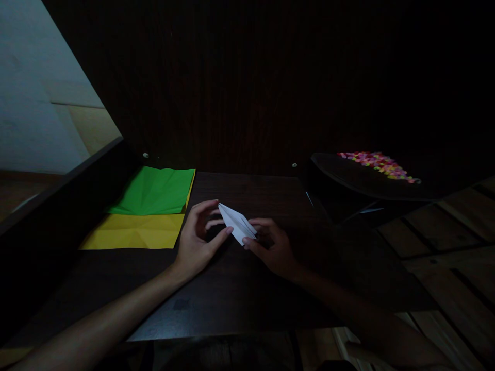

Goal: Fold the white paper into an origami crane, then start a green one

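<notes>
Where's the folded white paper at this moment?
In the head view, the folded white paper is near the middle, held between the left hand and right hand, right of the yellow sheet.

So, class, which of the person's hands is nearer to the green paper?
Left: the left hand sits just right of the green paper; the right hand is farther right.

A dim room, probably in a home, is surrounding a dark wooden desk (240,309) at lower centre, with a wooden panel (240,93) standing behind it. A pale wall (34,82) is filling the upper left, wooden planks (444,221) are spreading across the lower right, and a colourful beaded-looking strand (377,164) is lying at right
</notes>
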The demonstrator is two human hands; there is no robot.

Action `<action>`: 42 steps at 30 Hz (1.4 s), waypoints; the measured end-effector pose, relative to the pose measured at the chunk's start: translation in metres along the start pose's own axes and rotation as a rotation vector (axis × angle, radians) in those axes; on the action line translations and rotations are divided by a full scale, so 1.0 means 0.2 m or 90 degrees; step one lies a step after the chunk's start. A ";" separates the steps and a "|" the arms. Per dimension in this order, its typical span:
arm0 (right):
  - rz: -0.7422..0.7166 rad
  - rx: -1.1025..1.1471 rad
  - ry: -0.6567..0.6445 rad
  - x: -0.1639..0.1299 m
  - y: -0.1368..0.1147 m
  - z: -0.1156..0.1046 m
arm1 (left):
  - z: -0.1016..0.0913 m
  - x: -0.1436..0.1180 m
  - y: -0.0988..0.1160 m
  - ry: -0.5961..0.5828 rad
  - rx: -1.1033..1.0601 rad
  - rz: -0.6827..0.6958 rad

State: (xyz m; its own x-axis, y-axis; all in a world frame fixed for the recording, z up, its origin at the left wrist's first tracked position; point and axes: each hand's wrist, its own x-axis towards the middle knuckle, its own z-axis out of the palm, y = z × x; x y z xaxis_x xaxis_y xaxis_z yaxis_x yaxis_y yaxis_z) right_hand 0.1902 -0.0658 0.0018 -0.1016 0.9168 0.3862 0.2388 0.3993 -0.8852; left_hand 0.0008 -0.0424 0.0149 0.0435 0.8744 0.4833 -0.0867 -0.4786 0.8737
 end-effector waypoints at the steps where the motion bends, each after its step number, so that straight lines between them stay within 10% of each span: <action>1: 0.001 0.010 -0.001 0.00 0.00 0.01 | 0.00 0.00 0.00 0.002 -0.007 0.002; 11: -0.108 -0.086 -0.001 0.00 -0.01 0.01 | -0.01 0.00 0.03 -0.067 0.213 0.055; 19: -0.208 -0.101 -0.049 0.02 -0.05 -0.01 | 0.00 -0.01 0.04 -0.109 0.080 -0.063; 34: -0.103 -0.036 0.027 0.00 0.03 0.03 | 0.02 -0.01 0.01 -0.093 -0.091 -0.181; 42: -0.142 -0.033 0.045 0.00 0.03 0.02 | 0.00 -0.02 0.02 -0.134 0.085 -0.049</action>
State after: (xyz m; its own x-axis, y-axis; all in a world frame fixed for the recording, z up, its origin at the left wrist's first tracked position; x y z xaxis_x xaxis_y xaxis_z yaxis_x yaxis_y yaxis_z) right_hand 0.1881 -0.0629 -0.0034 -0.0905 0.8028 0.5894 0.2668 0.5897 -0.7623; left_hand 0.0003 -0.0477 0.0164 0.2521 0.8792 0.4042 0.0569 -0.4305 0.9008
